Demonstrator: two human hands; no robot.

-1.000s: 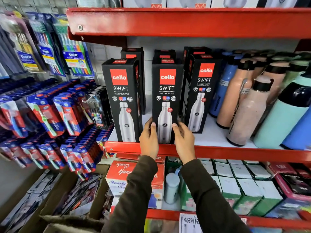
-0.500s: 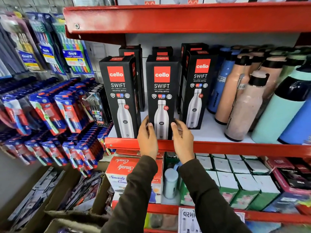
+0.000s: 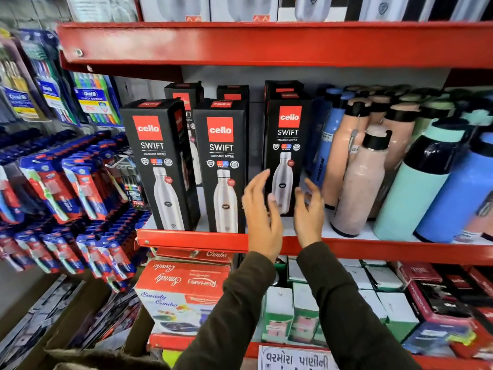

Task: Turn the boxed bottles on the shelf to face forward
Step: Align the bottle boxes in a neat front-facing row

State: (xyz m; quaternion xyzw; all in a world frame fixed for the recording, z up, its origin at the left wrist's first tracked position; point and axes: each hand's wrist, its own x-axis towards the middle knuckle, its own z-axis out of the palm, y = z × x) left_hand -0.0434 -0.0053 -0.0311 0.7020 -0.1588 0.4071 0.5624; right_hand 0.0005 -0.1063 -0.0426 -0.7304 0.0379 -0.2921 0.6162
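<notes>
Three black boxed bottles stand in the front row of the red shelf (image 3: 192, 240), their printed fronts toward me: the left box (image 3: 160, 166), the middle box (image 3: 222, 166) and the right box (image 3: 288, 145). More black boxes stand behind them. My left hand (image 3: 260, 209) is open in front of the right box's lower left edge. My right hand (image 3: 309, 212) is open at that box's lower right edge. Neither hand grips the box; the fingers are spread and blurred.
Loose bottles, pink (image 3: 360, 182), teal (image 3: 416, 188) and blue (image 3: 458, 198), crowd the shelf right of the boxes. Toothbrush packs (image 3: 80, 188) hang at the left. The upper red shelf (image 3: 266, 44) overhangs. Boxes (image 3: 181, 295) fill the lower shelf.
Both hands let go of the middle box and moved right and up to the right box. The view shifted closer and to the right.
</notes>
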